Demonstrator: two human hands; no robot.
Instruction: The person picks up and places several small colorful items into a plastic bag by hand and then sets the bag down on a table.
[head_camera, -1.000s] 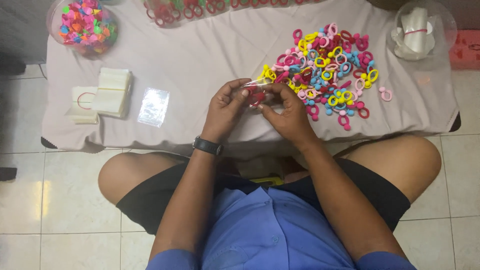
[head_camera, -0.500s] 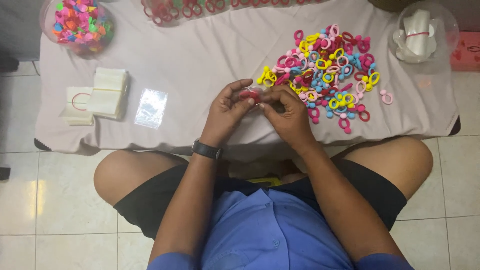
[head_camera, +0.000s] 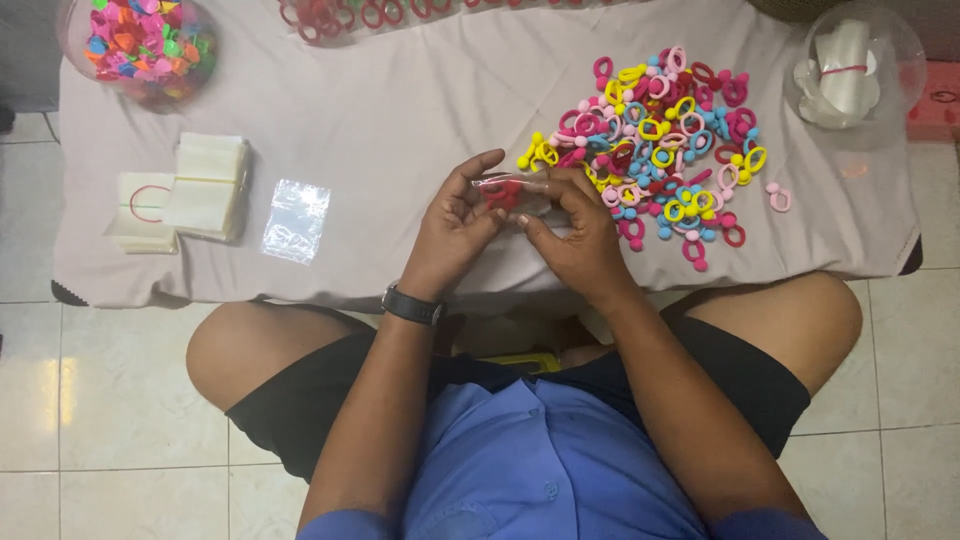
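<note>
My left hand (head_camera: 455, 225) and my right hand (head_camera: 575, 235) meet over the near edge of a low table draped in a pale cloth (head_camera: 420, 100). Together they hold a small clear plastic bag with red hair ties inside (head_camera: 508, 189), fingertips pinching it from both sides. Just right of my hands lies a heap of small hair ties (head_camera: 665, 140) in pink, yellow, blue and red. A black watch sits on my left wrist.
A single clear bag (head_camera: 296, 220) and stacks of empty bags (head_camera: 190, 190) lie at the left. A clear tub of colourful packed pieces (head_camera: 145, 45) stands far left, a clear bowl with rolled plastic (head_camera: 850, 65) far right. Red ties line the far edge (head_camera: 350, 12).
My hands have shifted slightly left and toward me with the small bag; the fingers have worked around it. The camera view dipped a little.
</note>
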